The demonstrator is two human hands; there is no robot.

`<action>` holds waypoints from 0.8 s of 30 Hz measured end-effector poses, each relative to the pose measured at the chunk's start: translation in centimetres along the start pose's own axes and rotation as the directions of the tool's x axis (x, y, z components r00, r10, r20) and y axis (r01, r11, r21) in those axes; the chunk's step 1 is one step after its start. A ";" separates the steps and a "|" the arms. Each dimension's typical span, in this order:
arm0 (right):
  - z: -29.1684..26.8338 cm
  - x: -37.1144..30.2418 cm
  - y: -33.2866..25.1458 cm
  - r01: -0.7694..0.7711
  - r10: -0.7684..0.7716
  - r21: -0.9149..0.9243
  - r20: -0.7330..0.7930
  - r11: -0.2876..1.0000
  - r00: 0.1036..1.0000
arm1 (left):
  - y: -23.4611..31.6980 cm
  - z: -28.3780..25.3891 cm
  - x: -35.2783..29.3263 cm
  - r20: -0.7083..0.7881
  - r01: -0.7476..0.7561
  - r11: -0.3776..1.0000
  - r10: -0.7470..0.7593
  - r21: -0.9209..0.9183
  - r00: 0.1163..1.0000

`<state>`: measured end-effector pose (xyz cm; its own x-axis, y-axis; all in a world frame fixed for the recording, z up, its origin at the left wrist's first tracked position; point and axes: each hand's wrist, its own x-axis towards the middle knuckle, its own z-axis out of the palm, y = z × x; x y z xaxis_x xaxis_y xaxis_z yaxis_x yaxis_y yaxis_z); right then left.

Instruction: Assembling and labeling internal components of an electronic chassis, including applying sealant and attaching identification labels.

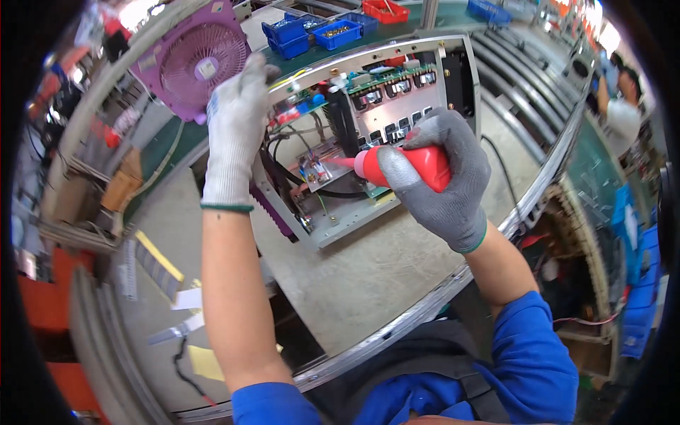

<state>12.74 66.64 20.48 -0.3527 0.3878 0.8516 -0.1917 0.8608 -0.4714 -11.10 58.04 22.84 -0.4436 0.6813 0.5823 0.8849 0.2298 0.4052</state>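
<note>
My right hand [450, 180], in a grey-coated glove, is closed round a red squeeze bottle [427, 164]. Its thin nozzle points left, into an open metal equipment case [382, 205]. The nozzle tip is close to a small terminal assembly [313, 173] inside; whether it touches cannot be made out. My left hand [241, 120], also gloved, is at the case's upper left corner, its fingers bent over the edge. Inside the case are green circuit boards [368, 83], black cables [341, 117] and rows of dark square components [397, 129] on a shiny metal plate.
A purple fan [202, 64] stands beyond my left hand. Blue bins [336, 33] of small parts and a red bin [386, 10] lie behind the case. Metal rollers [520, 92] run along the right. Papers and tape [188, 301] lie at left. Another person [623, 106] is at far right.
</note>
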 end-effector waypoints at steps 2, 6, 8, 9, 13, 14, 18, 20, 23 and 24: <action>0.1 -0.5 0.4 0.022 -0.020 0.076 -0.024 0.997 1.000 | 0.0 0.0 -0.2 -0.050 0.200 0.945 -0.220 -0.261 0.974; 1.4 -1.9 1.7 0.008 0.001 0.166 -0.051 0.986 0.999 | 0.1 -1.0 -0.8 -0.050 0.228 0.972 -0.231 -0.065 0.972; 1.1 -2.1 2.1 -0.055 0.068 0.209 -0.055 0.976 0.996 | 1.4 -0.7 -1.0 -0.051 0.209 0.971 -0.216 -0.118 0.975; 0.9 -2.2 2.2 -0.098 0.109 0.235 -0.035 0.967 0.993 | 1.8 -0.6 -1.0 -0.071 0.196 0.960 -0.214 -0.200 0.974; 0.2 -2.3 2.2 -0.154 0.160 0.274 -0.001 0.949 0.987 | 2.5 -1.5 -1.0 0.016 0.369 0.909 -0.373 -0.196 0.928; 0.2 -2.2 2.1 -0.157 0.164 0.276 -0.003 0.948 0.986 | 2.3 -1.7 -1.1 0.036 0.383 0.892 -0.386 -0.239 0.922; 1.1 -1.8 1.5 -0.040 0.057 0.237 -0.067 0.971 0.996 | 2.6 -1.9 -1.5 0.043 0.404 0.870 -0.409 -0.284 0.911; 1.6 -1.7 1.1 0.024 -0.006 0.188 -0.095 0.982 0.995 | 2.1 -2.0 -1.5 0.026 0.334 0.912 -0.337 -0.238 0.941; 1.1 -1.6 1.0 -0.063 0.075 0.237 -0.044 0.969 0.996 | 2.0 -2.0 -1.5 0.052 0.323 0.921 -0.320 -0.218 0.946; 0.9 -1.6 1.1 -0.061 0.073 0.238 -0.042 0.969 0.996 | 1.8 -2.1 -1.5 0.047 0.322 0.923 -0.320 -0.212 0.946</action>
<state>12.21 66.68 18.42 -0.3272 0.4627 0.8239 -0.3827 0.7323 -0.5633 -9.13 55.99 24.15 -0.6960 0.6042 0.3880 0.6433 0.2845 0.7108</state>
